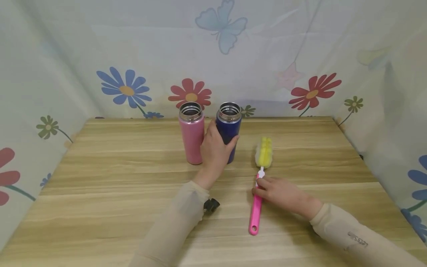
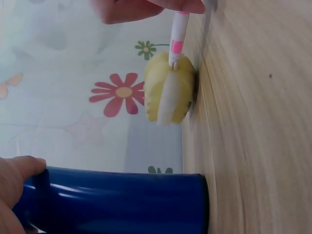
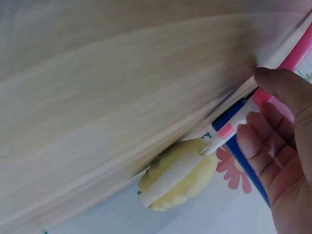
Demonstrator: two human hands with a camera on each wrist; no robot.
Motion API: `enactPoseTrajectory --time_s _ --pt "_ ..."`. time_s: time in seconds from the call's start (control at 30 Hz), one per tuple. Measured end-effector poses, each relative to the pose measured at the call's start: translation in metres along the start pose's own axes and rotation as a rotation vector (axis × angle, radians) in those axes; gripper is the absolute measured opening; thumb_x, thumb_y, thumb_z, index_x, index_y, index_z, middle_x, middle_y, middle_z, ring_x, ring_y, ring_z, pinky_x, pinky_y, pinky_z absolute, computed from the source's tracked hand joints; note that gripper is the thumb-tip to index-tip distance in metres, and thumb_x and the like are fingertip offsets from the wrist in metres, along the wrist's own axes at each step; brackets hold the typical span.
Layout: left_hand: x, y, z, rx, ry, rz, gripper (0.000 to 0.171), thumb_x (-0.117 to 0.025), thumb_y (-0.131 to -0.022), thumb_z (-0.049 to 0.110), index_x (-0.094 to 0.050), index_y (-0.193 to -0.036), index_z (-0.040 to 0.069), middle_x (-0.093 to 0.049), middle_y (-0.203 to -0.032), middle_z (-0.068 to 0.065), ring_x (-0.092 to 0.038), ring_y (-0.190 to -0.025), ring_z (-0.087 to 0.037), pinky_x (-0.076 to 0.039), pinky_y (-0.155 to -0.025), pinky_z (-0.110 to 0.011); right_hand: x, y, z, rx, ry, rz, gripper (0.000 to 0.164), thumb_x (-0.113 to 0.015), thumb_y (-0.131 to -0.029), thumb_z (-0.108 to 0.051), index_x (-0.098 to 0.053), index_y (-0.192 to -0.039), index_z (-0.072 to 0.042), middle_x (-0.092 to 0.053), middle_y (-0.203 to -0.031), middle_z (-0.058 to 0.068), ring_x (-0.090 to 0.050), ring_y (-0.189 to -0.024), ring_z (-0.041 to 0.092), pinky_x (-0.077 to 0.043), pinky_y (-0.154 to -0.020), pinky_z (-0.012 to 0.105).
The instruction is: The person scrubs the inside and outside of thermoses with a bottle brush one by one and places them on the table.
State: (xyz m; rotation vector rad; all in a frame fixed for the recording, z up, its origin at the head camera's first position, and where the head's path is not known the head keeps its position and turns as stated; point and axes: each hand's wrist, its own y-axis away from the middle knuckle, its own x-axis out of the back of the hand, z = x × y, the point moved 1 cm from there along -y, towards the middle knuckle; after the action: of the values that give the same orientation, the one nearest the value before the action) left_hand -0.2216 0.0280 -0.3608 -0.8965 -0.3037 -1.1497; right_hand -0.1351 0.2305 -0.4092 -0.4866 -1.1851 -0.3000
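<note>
1. White cloth backdrop (image 1: 160, 44), printed with flowers and 1 pale-blue butterfly: behind and to both sides of the royal-blue cylindrical metal bottle (image 1: 230, 129), my reference.
2. Wood-grain tabletop (image 1: 116, 167): under the blue bottle.
3. 2 cream fabric sleeves on the person. Left sleeve (image 1: 176, 222): in front of the blue bottle, to its left. Right sleeve (image 1: 353, 233), dark lettering: in front, well to its right.
4. Blue bottle: upright, threaded steel mouth facing up. Pink cylindrical metal bottle (image 1: 192, 139), similar form: upright, just left of it.
5. Long-handled brush (image 1: 261, 172), yellow-and-white sponge head (image 1: 264, 154), white neck, bright-pink handle (image 1: 255, 213): right of the blue bottle and nearer me, sponge end closer to it. Whether the sponge touches the tabletop, I cannot tell.
6. Left hand (image 1: 214, 150): wrapped round the blue bottle, thumb across its near side. Contact with the pink bottle: cannot tell.
7. Right hand (image 1: 285, 194): in front and right of the blue bottle, thumb and fingers gripping the brush by its handle.
8. Small black object (image 1: 211, 205), unidentified: in front of the blue bottle, beside the left cuff.
</note>
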Motion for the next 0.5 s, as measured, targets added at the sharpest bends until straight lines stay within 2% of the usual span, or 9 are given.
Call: enactPoseTrajectory --time_s 0.17,0.37,0.4,0.47,0.5 --pt "-0.001 -0.001 -0.002 0.004 0.083 0.001 0.078 -0.078 -0.077 0.041 -0.041 -0.134 0.001 -0.063 -0.119 -0.018 -0.066 -0.103 -0.032 -0.055 -0.086 -0.047 0.001 0.003 0.004 0.025 0.039 0.042 0.027 -0.071 -0.075 -0.005 -0.067 -0.1 -0.015 -0.055 -0.092 0.0 -0.056 -0.08 0.015 -0.052 -0.065 0.025" --pt "-0.001 -0.001 -0.004 -0.011 0.143 0.015 0.077 -0.082 -0.074 0.038 -0.044 -0.13 0.001 -0.063 -0.118 -0.018 -0.066 -0.103 -0.032 -0.054 -0.09 -0.046 0.01 0.005 0.015 0.02 0.049 0.166 0.027 -0.067 -0.074 -0.004 -0.067 -0.1 -0.009 -0.054 -0.092 0.003 -0.056 -0.078 0.014 -0.051 -0.059 0.024" --pt "-0.001 -0.001 -0.004 -0.015 0.144 0.014 0.077 -0.082 -0.074 0.039 -0.044 -0.13 0.001 -0.064 -0.118 -0.018 -0.066 -0.103 -0.032 -0.054 -0.09 -0.046 0.013 0.005 0.018 0.01 0.04 0.182 0.025 -0.067 -0.076 -0.005 -0.067 -0.101 -0.008 -0.055 -0.093 0.003 -0.057 -0.079 0.014 -0.052 -0.058 0.024" --pt "0.0 -0.001 -0.003 -0.027 0.144 0.012 0.077 -0.082 -0.073 0.039 -0.045 -0.129 0.002 -0.064 -0.118 -0.017 -0.066 -0.103 -0.031 -0.054 -0.09 -0.045 0.018 0.006 0.023 -0.015 0.022 0.208 0.014 -0.059 -0.09 -0.009 -0.067 -0.101 -0.007 -0.055 -0.094 0.003 -0.057 -0.08 0.015 -0.052 -0.057 0.025" --pt "0.001 -0.002 -0.003 -0.033 0.146 0.01 0.077 -0.082 -0.073 0.038 -0.045 -0.129 0.002 -0.064 -0.118 -0.017 -0.066 -0.103 -0.031 -0.054 -0.09 -0.045 0.02 0.007 0.026 -0.031 0.019 0.223 0.018 -0.052 -0.097 -0.014 -0.067 -0.102 -0.006 -0.056 -0.095 0.003 -0.058 -0.08 0.015 -0.053 -0.055 0.025"
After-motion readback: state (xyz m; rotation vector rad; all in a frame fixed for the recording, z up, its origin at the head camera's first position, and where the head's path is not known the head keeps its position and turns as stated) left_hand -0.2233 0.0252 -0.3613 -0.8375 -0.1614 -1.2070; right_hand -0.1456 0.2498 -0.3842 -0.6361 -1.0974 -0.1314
